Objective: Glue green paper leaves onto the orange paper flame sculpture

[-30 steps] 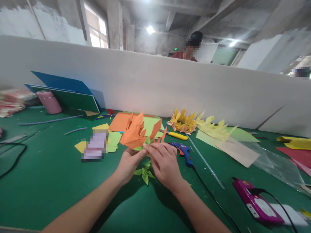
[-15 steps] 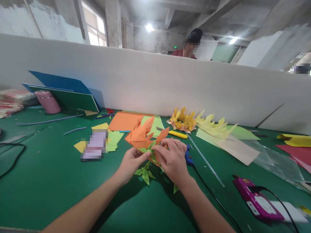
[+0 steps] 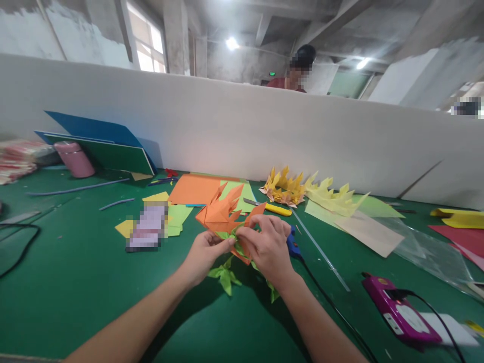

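Observation:
Both my hands meet at the middle of the green table [image 3: 75, 282] on a folded orange paper flower [image 3: 219, 214] with spiky petals and small green paper leaves under it. My left hand [image 3: 204, 254] pinches the flower's base from the left, fingers closed. My right hand [image 3: 266, 247] grips it from the right, fingers curled over the orange and green folds. A loose green paper leaf piece [image 3: 226, 276] lies on the table just below my hands.
A blue glue gun [image 3: 293, 247] with a black cord lies beside my right hand. A yellow utility knife [image 3: 276, 208], yellow paper flowers [image 3: 291, 189], orange paper sheets [image 3: 192, 189], a pink device [image 3: 397, 312] and a white partition [image 3: 242, 131] surround. A person stands behind the partition.
The orange flower has come down from its raised position toward the table and tilted. My right hand has shifted right and closed over its base.

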A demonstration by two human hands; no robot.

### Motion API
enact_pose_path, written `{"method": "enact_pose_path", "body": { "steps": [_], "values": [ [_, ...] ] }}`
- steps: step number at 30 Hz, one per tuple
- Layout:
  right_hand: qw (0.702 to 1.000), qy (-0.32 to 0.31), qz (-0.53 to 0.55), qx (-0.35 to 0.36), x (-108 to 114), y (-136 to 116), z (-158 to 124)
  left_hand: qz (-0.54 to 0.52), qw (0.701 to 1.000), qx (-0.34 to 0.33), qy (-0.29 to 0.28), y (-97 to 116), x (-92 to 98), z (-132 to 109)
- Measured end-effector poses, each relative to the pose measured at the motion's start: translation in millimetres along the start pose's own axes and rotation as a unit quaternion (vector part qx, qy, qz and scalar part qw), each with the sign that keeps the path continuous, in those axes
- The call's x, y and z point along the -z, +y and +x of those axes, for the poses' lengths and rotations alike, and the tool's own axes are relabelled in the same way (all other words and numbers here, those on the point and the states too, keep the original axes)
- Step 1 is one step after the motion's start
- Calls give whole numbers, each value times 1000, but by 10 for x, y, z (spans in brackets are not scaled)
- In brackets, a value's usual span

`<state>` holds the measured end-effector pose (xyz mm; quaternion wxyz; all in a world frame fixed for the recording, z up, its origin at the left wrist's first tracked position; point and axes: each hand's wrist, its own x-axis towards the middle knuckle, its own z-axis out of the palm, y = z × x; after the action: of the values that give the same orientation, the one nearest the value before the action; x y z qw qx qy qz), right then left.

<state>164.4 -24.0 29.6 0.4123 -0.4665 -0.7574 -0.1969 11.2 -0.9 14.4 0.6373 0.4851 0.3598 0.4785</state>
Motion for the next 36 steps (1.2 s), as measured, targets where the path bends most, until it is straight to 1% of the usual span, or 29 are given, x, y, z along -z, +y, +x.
{"method": "enact_pose_path", "body": {
  "steps": [5, 13, 18, 24, 36],
  "values": [
    [1000, 10, 0, 9, 13, -3, 8, -15, 1000, 0, -24, 23, -9, -15],
    [1000, -8, -3, -2, 40, -6, 27, -11, 1000, -1, -12, 63, -18, -36],
    [1000, -3, -7, 2, 69, -5, 47, -44, 999, 1, -29, 115, -41, -57],
    [1000, -5, -18, 3, 86, 0, 52, -51, 998, 0, -30, 159, -69, -74],
    [1000, -1, 11, -13, 66, -5, 44, -43, 998, -15, -38, 97, -36, -54]
  ]
}}
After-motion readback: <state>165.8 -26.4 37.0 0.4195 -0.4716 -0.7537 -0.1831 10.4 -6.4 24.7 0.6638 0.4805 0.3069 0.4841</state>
